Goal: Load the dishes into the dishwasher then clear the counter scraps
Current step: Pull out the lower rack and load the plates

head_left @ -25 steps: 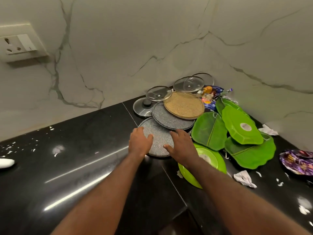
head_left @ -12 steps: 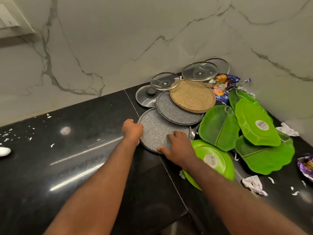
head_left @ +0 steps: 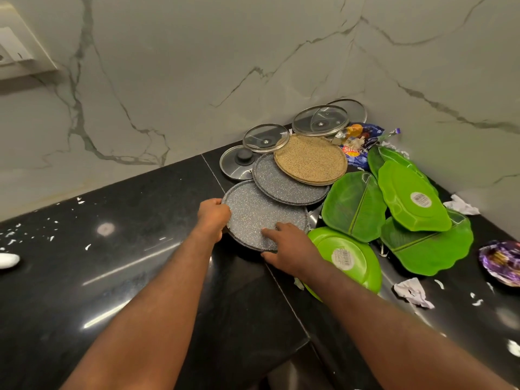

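Pickup for loading. Nearest grey plate (head_left: 261, 212), on the desk (head_left: 112, 277), is clasped at left rim by left grip (head_left: 213, 218), pinched at near rim by right grip (head_left: 289, 246). Next: likely to be drawn from under second grey plate (head_left: 289, 178).

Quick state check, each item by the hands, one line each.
near grey plate, gripped by both hands.
left hand, grips its left rim.
right hand, pinches its near rim.
second grey plate, overlaps near plate's far edge.
tan plate, rests atop second grey plate.
round green plate, sticker side up.
knobbed lid, knob up.
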